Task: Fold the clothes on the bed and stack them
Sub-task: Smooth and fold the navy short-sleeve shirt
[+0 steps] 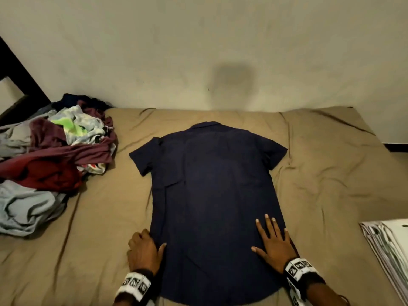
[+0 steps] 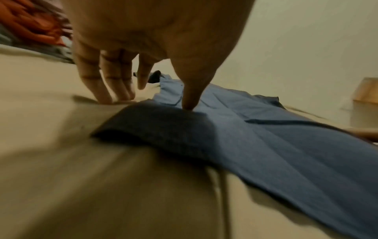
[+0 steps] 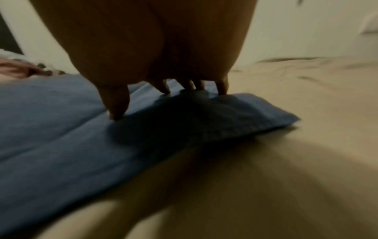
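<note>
At the far left of the bed (image 1: 320,173), which wears a rumpled tan sheet, lies your loose heap of unfolded clothes (image 1: 50,155): maroon, pale grey-blue, a white piece with bright green, and something dark at the back near the wall.

Next comes your left hand (image 1: 144,250), resting at the left hem edge of the dark navy short-sleeved shirt (image 1: 212,195). Its thumb tip presses down on the shirt's edge, while the other fingers, loosely bent, touch the sheet just beside the cloth; it grips nothing.

The shirt itself lies flat in the middle of the bed, back side up, collar toward the wall, both sleeves spread outward, hem nearest you.

Your right hand (image 1: 274,244) lies spread wide and flat on the shirt's lower right corner, fingers straight and fanned, fingertips pressing the fabric.

At the far right edge, a stack of pale folded items (image 1: 388,246) sits on the bed, well apart from the shirt; what they are cannot be told.
</note>
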`<state>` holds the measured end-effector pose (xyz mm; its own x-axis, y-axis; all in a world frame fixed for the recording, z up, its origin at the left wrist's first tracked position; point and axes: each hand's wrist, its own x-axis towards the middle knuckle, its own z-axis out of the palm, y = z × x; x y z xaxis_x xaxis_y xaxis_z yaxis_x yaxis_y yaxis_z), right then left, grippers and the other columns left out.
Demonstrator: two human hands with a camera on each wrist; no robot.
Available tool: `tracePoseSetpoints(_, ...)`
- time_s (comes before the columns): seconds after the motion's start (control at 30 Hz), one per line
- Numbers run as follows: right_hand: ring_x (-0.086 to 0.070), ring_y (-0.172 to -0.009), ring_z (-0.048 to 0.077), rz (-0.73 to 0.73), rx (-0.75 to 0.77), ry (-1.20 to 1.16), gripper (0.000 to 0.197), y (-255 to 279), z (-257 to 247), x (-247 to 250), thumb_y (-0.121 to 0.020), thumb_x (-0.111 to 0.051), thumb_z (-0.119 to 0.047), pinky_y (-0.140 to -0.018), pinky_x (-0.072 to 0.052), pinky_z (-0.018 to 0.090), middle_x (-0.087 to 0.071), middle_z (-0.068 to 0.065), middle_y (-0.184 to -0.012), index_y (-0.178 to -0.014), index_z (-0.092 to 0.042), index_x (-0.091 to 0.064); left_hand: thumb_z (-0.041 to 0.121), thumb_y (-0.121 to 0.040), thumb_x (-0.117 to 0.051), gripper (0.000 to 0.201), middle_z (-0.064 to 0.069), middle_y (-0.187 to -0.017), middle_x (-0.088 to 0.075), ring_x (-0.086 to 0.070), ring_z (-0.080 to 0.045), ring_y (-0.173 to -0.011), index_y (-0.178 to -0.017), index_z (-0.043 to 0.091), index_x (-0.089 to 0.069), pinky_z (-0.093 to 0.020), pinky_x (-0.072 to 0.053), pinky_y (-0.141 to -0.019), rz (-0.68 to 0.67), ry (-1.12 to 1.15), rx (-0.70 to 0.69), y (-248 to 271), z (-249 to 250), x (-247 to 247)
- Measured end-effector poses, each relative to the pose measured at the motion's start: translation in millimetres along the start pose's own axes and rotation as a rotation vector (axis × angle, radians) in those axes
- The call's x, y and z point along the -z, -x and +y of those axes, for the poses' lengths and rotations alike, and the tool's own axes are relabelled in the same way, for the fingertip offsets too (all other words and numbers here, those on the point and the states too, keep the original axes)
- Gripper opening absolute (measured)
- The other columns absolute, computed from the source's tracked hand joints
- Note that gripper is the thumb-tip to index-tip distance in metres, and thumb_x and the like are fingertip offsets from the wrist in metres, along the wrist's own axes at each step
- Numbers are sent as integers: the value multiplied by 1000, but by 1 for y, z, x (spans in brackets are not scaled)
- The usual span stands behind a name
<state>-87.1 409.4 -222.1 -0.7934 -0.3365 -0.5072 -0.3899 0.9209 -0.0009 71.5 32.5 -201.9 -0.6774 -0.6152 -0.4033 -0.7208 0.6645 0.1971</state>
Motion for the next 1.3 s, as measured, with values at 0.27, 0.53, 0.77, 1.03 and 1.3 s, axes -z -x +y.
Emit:
tracePoseSetpoints(0.27, -48, -114, 44, 335, -473, -583, 62, 54, 27, -27, -81, -81, -31, -95, -44, 49, -52, 26, -125, -127, 1, -54, 38, -81, -82, 57, -12, -100, -66, -67, -39, -96, -117, 9, -47, -38, -48, -73, -76, 452, 148, 40, -22, -10)
tracePoseSetpoints(0.53, -58, -65, 26, 264, -549, -1561, 33, 65, 53, -5, -79, -71, 9, -56, -53, 37, -60, 14, -68, -67, -10, -48, 14, -73, -89, 33, -27, -94, -75, -71, -45, -92, -92, -7, -72, -68, -56, -81, -131, 1224, 301, 45, -53, -8)
tracePoseSetpoints(0.77, -65, -69, 30, 288, -620, -1766, 16, 84, 46, -10, -89, -57, 16, -46, -59, 42, -66, 20, -81, -85, 1, -58, -1, -96, -62, 4, -22, -97, -70, -67, -35, -88, -94, -4, -61, -44, -64, -61, -238, 1421, 344, 72, -65, 4)
tracePoseSetpoints(1.03, -65, -43, 27, 208, -686, -1663, 1, 95, 43, -21, -94, -57, 10, -43, -57, 34, -64, 22, -69, -95, 10, -57, -5, -99, -56, 22, -24, -91, -64, -70, -25, -50, -81, 5, -49, -30, -60, -49, -200, 1465, 404, 83, -77, -6)
tracePoseSetpoints(1.3, -64, -40, 31, 220, -734, -1518, 8, 101, 38, -45, -94, -59, 8, -36, -54, 35, -62, 28, -77, -100, 5, -55, -14, -83, -74, 30, -21, -60, -67, -65, -29, -40, -96, -1, -49, -38, -58, -41, -68, 1139, 479, 85, -85, -13)
